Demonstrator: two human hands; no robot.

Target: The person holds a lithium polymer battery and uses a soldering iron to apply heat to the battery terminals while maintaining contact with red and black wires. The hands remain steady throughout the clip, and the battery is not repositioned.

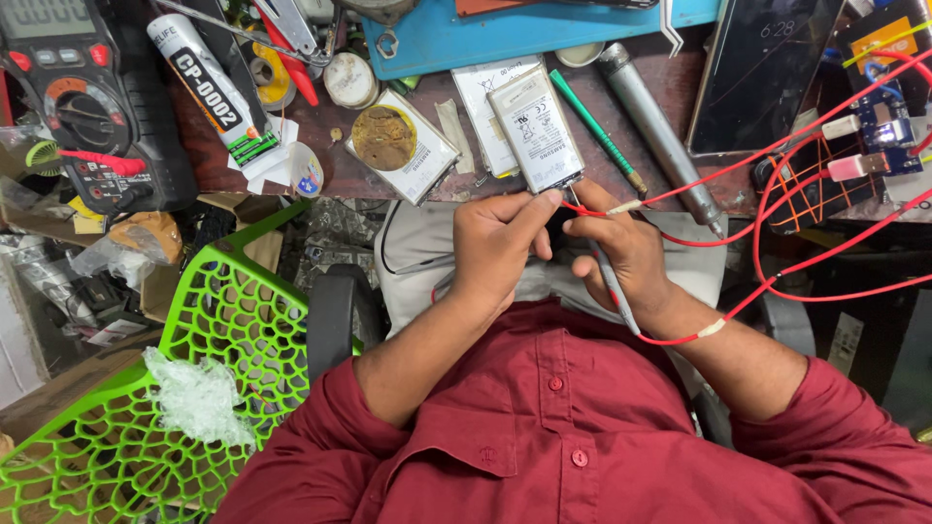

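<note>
My left hand (497,243) grips the near end of a flat white phone battery (536,128) that juts up over the edge of the brown workbench (330,165). My right hand (626,247) holds a thin grey probe (612,286) like a pen, its tip against the battery's lower end. Thin red wires (777,155) run from that spot to a small blue circuit board (888,131) at the right. Both forearms come out of dark red shirt sleeves.
A multimeter (83,107) stands at the left, beside it a white glue tube (209,87). Another battery with a brown lump (400,146), a green pen (597,131), a grey metal rod (660,136) and a dark phone (762,73) lie on the bench. A green mesh chair (209,330) stands lower left.
</note>
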